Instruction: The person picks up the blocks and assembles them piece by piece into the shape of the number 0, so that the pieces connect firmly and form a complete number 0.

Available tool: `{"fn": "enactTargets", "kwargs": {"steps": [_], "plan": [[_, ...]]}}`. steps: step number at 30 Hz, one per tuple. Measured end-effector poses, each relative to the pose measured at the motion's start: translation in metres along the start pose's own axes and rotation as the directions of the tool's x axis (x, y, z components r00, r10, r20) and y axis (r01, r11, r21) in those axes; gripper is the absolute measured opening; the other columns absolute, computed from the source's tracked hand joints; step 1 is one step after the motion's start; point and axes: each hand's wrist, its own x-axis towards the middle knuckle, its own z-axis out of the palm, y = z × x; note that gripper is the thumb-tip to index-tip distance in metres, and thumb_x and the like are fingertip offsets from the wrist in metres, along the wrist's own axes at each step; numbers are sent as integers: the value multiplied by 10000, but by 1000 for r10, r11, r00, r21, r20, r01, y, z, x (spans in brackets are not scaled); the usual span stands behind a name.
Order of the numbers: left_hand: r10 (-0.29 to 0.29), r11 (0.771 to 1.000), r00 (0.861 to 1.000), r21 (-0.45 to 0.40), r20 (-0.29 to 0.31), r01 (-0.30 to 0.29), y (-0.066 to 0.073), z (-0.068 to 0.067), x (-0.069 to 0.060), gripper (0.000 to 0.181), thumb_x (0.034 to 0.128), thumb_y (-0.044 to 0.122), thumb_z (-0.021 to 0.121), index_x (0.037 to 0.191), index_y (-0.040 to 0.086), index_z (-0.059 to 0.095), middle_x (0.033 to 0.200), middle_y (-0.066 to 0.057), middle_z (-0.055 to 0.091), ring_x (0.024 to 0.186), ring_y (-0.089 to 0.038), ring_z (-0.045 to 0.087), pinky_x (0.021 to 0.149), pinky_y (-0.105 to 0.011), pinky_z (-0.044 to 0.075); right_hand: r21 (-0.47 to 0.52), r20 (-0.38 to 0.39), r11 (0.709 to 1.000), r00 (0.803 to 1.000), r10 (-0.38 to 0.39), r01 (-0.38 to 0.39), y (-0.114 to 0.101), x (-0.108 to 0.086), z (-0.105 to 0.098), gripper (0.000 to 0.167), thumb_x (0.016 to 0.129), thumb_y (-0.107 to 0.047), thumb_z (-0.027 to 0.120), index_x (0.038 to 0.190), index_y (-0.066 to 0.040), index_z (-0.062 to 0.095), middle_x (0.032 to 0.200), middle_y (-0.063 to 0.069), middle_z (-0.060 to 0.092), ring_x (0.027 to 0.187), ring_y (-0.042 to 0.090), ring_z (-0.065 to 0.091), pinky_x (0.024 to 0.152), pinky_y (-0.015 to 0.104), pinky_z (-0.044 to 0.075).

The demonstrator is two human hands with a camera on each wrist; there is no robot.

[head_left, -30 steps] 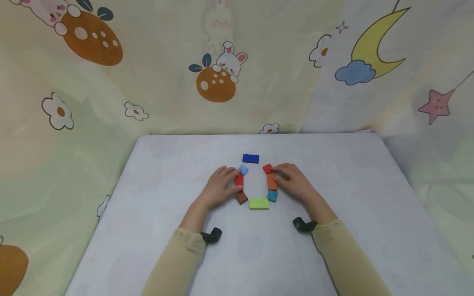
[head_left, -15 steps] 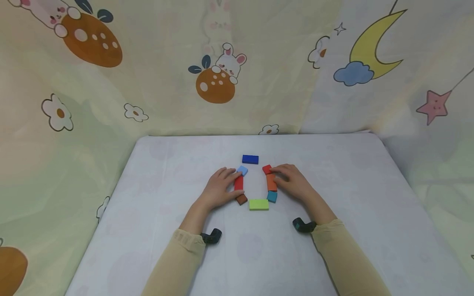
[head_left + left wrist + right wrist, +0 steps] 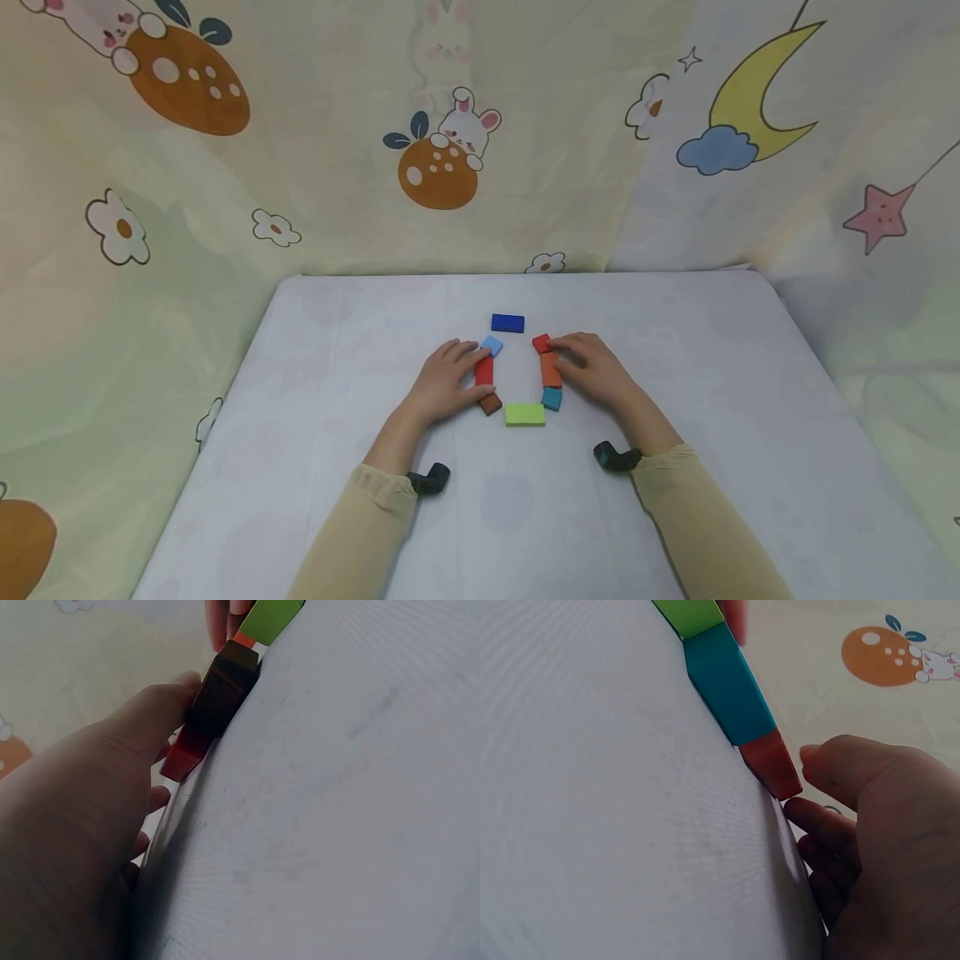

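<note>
Small coloured blocks form a ring on the table. My left hand (image 3: 444, 385) lies at its left side. Its thumb touches the brown block (image 3: 491, 404), and its index fingertip reaches the light blue block (image 3: 492, 345); the red block (image 3: 484, 372) lies between them. At the right side, my right hand (image 3: 596, 368) has its index finger at the small red block (image 3: 542, 342) and its thumb beside the orange block (image 3: 551, 370). A teal block (image 3: 552, 399) adjoins the orange one. In the right wrist view, that hand's fingers (image 3: 829, 825) look loosely bent.
A dark blue block (image 3: 507, 323) lies at the far end of the ring, and a lime green block (image 3: 525, 415) at the near end. The table (image 3: 510, 517) has a white cloth. A printed cloth (image 3: 322, 167) hangs behind it. Each wrist wears a dark band.
My left index fingertip has shifted slightly towards me onto the near edge of the light blue block, and the thumb has come down onto the brown block. My right hand stays put.
</note>
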Motion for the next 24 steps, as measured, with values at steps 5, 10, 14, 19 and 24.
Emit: {"fn": "enactTargets", "kwargs": {"steps": [5,10,14,19,24], "plan": [[-4,1000,1000,-6,-6,4,0,-1,-1,720,886,660,571,1510,345,397,1568,17,378,1496,-291,244,1208,-513,247,30,4,999,1000,21,-21,-3,1,-2,394,981,-349,588,1370,-291,566,1419,28,525,1372,289,400,1134,574,340],[-8,1000,1000,-7,-3,8,1,0,0,713,884,649,583,1505,347,404,1564,14,381,1492,-290,252,1202,-514,261,51,49,992,992,115,-118,-12,4,-10,410,984,-379,572,1383,-291,540,1435,28,507,1369,299,411,1115,581,368],[-14,1000,1000,2,-2,14,1,0,0,714,883,653,581,1505,355,400,1563,19,381,1492,-284,252,1202,-508,264,37,91,992,989,113,-117,-22,21,-21,399,994,-351,566,1379,-247,548,1355,46,554,1243,292,505,1021,510,482],[-18,1000,1000,2,-12,18,0,-1,-1,716,877,664,580,1502,361,404,1560,21,388,1490,-285,260,1200,-515,263,-32,153,997,985,74,-70,-37,54,-31,397,999,-316,557,1377,-194,555,1344,81,567,1206,300,531,974,472,516],[-6,1000,1000,-1,-11,6,0,-2,-2,730,877,692,553,1508,363,393,1562,20,388,1490,-289,262,1200,-521,259,-103,203,992,975,92,-72,-50,82,-34,397,991,-325,571,1366,-196,559,1339,91,573,1217,298,530,1008,479,498]]}}
